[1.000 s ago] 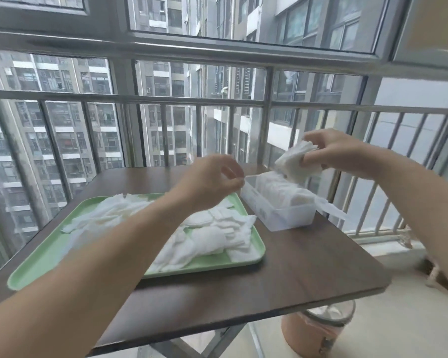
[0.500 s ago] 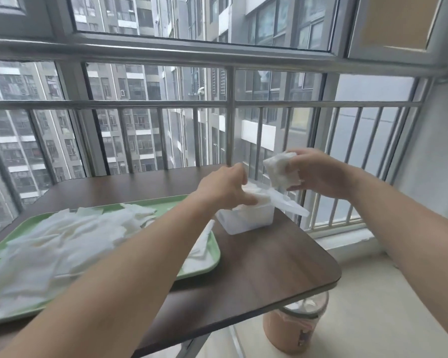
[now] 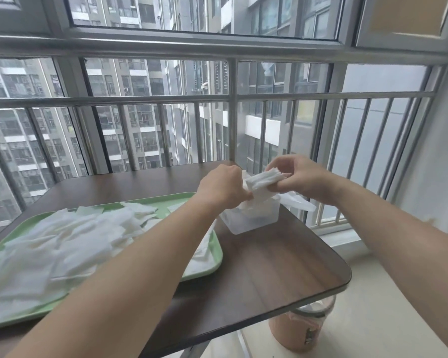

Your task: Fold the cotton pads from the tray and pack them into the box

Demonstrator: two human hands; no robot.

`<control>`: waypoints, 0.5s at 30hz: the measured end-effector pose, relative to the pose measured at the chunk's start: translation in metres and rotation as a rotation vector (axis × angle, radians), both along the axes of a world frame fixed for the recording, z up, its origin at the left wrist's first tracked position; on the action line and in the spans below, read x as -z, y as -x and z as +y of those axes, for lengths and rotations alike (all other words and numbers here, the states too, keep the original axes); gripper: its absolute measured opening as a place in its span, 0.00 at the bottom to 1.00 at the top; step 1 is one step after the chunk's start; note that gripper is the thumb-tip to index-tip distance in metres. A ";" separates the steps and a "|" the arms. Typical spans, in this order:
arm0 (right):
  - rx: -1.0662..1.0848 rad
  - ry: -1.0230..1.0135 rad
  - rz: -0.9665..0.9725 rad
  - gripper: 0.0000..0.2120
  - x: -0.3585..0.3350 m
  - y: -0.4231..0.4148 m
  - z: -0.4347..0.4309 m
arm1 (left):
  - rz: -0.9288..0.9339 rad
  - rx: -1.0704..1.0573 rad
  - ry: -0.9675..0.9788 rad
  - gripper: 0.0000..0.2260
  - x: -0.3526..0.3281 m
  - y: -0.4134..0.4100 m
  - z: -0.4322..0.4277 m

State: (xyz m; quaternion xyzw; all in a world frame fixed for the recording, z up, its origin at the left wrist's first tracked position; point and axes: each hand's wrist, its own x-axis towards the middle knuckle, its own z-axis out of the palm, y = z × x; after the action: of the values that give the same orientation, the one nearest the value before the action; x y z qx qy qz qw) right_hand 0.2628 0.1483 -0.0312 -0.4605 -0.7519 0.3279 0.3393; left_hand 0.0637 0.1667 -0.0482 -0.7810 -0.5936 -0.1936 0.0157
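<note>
Two hands met just above the box (image 3: pixel 251 218): the right hand (image 3: pixel 299 178) pinched a small stack of folded cotton pads (image 3: pixel 263 180) between thumb and fingers, while the left hand (image 3: pixel 224 186), fingers curled, gripped the stack's other end, holding it over the box's open top. The clear box stood on the counter (image 3: pixel 282 267) with its lid (image 3: pixel 298 202) flapped open on the side away from the green tray (image 3: pixel 217 257), which lay just beside the box, heaped with loose pads (image 3: pixel 75 236). Below the counter's corner nearest the box stood a pinkish bin (image 3: pixel 303 329).
</note>
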 end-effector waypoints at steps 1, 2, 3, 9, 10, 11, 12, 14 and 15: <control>-0.012 -0.006 -0.030 0.12 0.000 0.000 0.000 | -0.006 -0.001 0.001 0.16 0.000 0.000 0.000; -0.021 -0.013 -0.058 0.12 0.000 0.001 0.000 | -0.005 -0.002 0.001 0.16 0.000 0.001 -0.001; -0.025 -0.027 -0.095 0.12 -0.002 0.002 0.000 | -0.004 -0.005 -0.001 0.15 0.000 0.001 -0.001; -0.027 -0.080 -0.459 0.10 -0.019 0.014 -0.004 | -0.017 -0.036 -0.020 0.09 0.004 0.001 0.001; -0.018 -0.091 -0.557 0.11 -0.021 0.016 -0.005 | -0.025 -0.040 -0.020 0.12 0.005 0.001 0.002; -0.001 -0.108 -0.651 0.12 -0.022 0.019 -0.006 | -0.030 -0.041 -0.019 0.13 0.006 0.000 0.001; 0.022 -0.135 -0.731 0.14 -0.023 0.022 -0.006 | -0.029 -0.042 -0.019 0.14 0.006 0.000 0.001; 0.071 -0.220 -0.842 0.16 -0.022 0.028 -0.006 | -0.015 -0.040 -0.022 0.13 0.006 -0.001 -0.001; 0.086 -0.260 -0.871 0.16 -0.020 0.031 -0.005 | -0.009 -0.040 -0.024 0.13 0.006 0.000 -0.002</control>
State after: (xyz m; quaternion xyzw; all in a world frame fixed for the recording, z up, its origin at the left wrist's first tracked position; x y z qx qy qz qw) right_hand 0.2317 0.1430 -0.0110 -0.5400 -0.8395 -0.0079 0.0600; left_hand 0.0640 0.1644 -0.0539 -0.7678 -0.6068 -0.2037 0.0263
